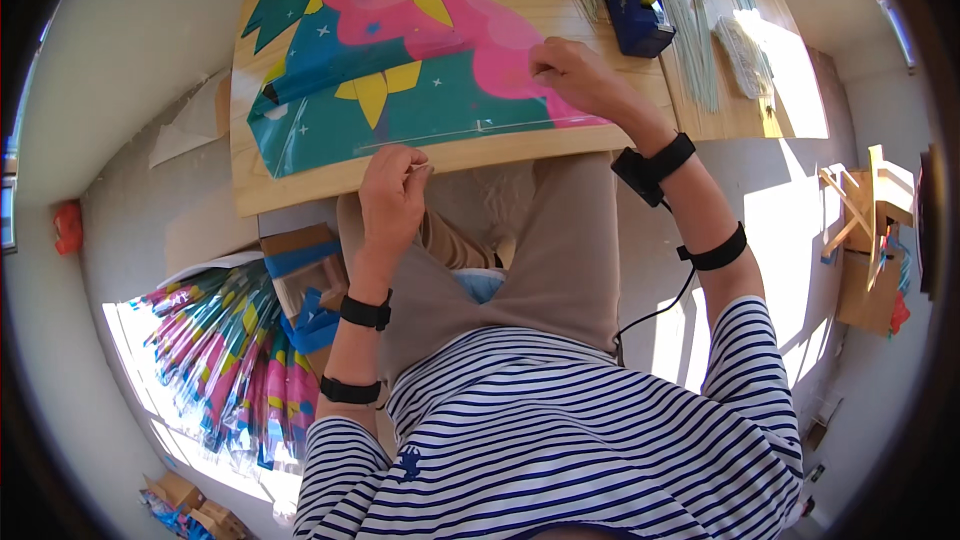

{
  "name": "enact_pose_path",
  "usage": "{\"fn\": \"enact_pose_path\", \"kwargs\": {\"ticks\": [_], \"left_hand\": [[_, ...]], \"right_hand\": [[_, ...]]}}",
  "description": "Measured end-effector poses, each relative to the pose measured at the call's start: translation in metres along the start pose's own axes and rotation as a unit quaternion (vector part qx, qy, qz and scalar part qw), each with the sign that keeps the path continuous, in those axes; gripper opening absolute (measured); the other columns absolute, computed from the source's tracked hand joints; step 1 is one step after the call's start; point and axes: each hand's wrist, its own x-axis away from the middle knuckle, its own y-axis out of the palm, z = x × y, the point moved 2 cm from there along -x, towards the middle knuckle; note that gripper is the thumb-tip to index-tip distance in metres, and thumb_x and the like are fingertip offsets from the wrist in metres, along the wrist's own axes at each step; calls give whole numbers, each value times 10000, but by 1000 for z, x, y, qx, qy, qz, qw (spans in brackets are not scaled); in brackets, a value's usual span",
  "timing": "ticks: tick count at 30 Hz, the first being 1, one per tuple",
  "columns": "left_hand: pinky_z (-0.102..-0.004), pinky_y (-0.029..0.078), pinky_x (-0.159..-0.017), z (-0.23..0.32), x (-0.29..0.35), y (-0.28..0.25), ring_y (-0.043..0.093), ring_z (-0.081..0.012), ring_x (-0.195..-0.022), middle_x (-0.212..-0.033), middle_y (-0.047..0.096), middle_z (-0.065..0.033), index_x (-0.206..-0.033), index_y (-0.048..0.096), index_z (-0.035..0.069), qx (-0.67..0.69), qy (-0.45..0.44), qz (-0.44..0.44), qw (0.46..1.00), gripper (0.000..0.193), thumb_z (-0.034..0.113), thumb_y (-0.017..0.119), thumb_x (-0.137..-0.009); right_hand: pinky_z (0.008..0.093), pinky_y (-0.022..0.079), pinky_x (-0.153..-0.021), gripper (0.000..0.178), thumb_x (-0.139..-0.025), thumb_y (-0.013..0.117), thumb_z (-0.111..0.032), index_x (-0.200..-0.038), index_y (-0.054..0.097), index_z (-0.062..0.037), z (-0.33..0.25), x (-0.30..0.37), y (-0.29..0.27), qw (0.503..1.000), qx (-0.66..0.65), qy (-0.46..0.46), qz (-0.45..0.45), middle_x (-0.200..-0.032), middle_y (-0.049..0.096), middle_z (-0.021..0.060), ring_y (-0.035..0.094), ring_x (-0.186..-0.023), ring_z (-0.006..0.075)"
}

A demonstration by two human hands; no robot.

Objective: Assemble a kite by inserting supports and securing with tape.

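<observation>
A shiny plastic sheet (445,80), printed teal, pink and yellow, lies on the wooden table (345,178). One part of it is folded over. Along its near edge runs a thin pale rod (505,126). My left hand (395,190) is at the table's front edge, thumb and fingers pinched together. A short whitish bit shows at those fingertips, too small to name. Over the pink part of the sheet, my right hand (575,75) is closed with the fingertips together. Whatever it may hold is hidden.
A blue tape dispenser (635,0) with yellow tape stands at the back right, beside bundles of thin rods (695,40) and a clear plastic container (742,58). Left of my legs are a cardboard box (310,285) and a pile of folded printed sheets (235,360).
</observation>
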Motion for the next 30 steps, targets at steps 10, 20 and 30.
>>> {"fn": "enact_pose_path", "kwargs": {"ticks": [10, 20, 30], "left_hand": [[-479, 415, -997, 14, 31, 21, 522, -359, -1200, -1246, 592, -146, -972, 631, 25, -106, 104, -95, 984, 281, 36, 740, -713], [-483, 414, -1025, 16, 18, 37, 519, -368, -1227, -1299, 590, -150, -977, 633, 14, -107, 113, -101, 983, 295, 16, 751, -707], [-490, 397, -1032, 12, 13, 42, 503, -354, -1234, -1332, 557, -155, -981, 624, 1, -124, 122, -114, 978, 264, 35, 716, -736]], "right_hand": [[475, 482, -695, 61, -822, 546, -53, -824, 604, -36, -52, -51, 76, 952, 186, -122, -210, -892, 612, 158, 614, -837, 384], [488, 486, -695, 72, -803, 551, -55, -796, 618, -29, -36, -56, 89, 955, 179, -102, -212, -865, 627, 167, 609, -837, 395], [492, 474, -675, 53, -783, 555, -43, -772, 606, -29, -33, -58, 92, 960, 156, -97, -214, -844, 621, 171, 602, -830, 401]]}}
